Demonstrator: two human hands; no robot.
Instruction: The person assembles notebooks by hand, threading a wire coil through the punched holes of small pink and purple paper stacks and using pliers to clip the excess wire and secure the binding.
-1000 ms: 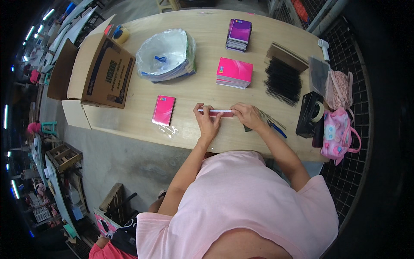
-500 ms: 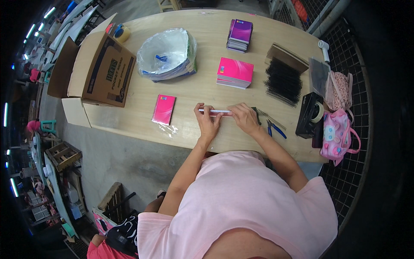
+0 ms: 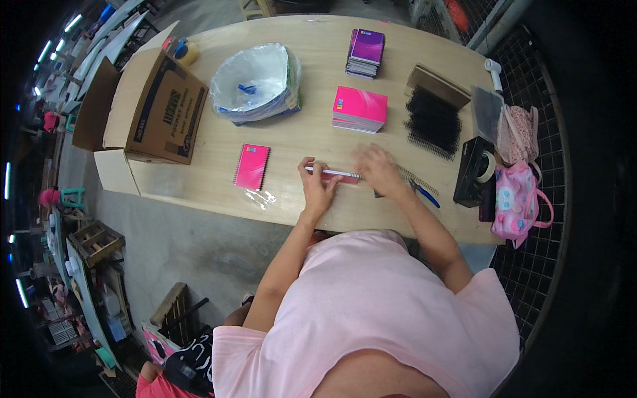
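My left hand (image 3: 320, 188) grips a thin pink-covered notebook (image 3: 338, 176) by its left end, fingers behind and thumb in front, the white page edge facing up. Just past the notebook's right end is my right hand (image 3: 377, 171), off it, blurred, with its fingers stretched out and nothing visible in them. Beside that hand lie a loose spiral binding wire (image 3: 419, 178) and blue-handled pliers (image 3: 428, 196), partly hidden by it. A finished pink spiral notebook (image 3: 252, 167) rests flat to the left.
Further back stand a pink notebook stack (image 3: 359, 109), a purple notebook stack (image 3: 365, 53) and a plastic-lined basin (image 3: 255, 83). Black spiral wires (image 3: 432, 123), a tape dispenser (image 3: 472, 174) and a pink pouch (image 3: 516, 202) are at right. An open carton (image 3: 166, 106) occupies the left.
My right hand has let go of the notebook's right end and lifted slightly away, uncovering that end. My left hand keeps its grip in nearly the same place.
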